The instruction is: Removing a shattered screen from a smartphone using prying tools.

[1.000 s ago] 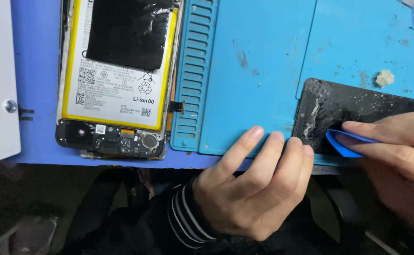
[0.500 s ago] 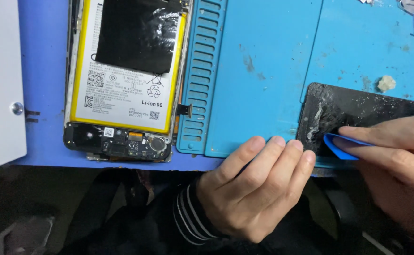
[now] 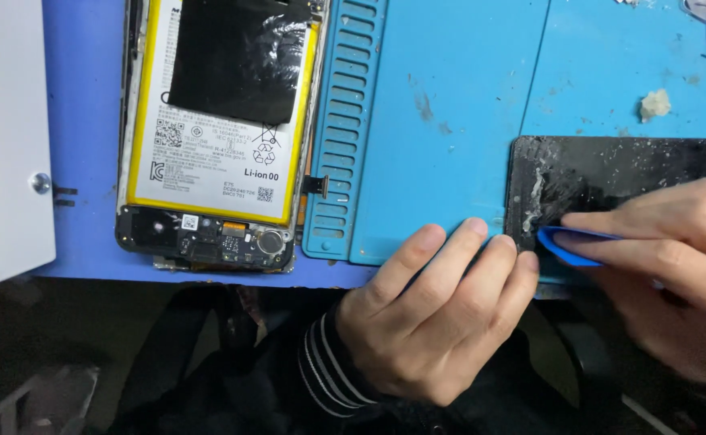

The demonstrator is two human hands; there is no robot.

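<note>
My right hand (image 3: 667, 258) pinches a blue plastic pick (image 3: 566, 244) and presses its tip on the near-left part of a black phone panel (image 3: 610, 165) smeared with whitish glue residue. The panel lies on a blue work mat (image 3: 465, 105). My left hand (image 3: 441, 314) rests at the mat's near edge, fingers flat and together, fingertips touching the panel's near-left corner. To the left lies an opened phone body (image 3: 216, 145) with a yellow-edged white battery, a black sheet on top and a circuit board at its near end.
A white metal plate with screws (image 3: 2, 137) sits at the far left. The mat has a slotted strip (image 3: 345, 121) beside the phone. A small lump of residue (image 3: 655, 105) lies beyond the panel. Dark fabric hangs below the table edge.
The pick's tip has shifted slightly left along the panel's near edge. The left hand stays planted at the panel's corner. The view has drifted a little.
</note>
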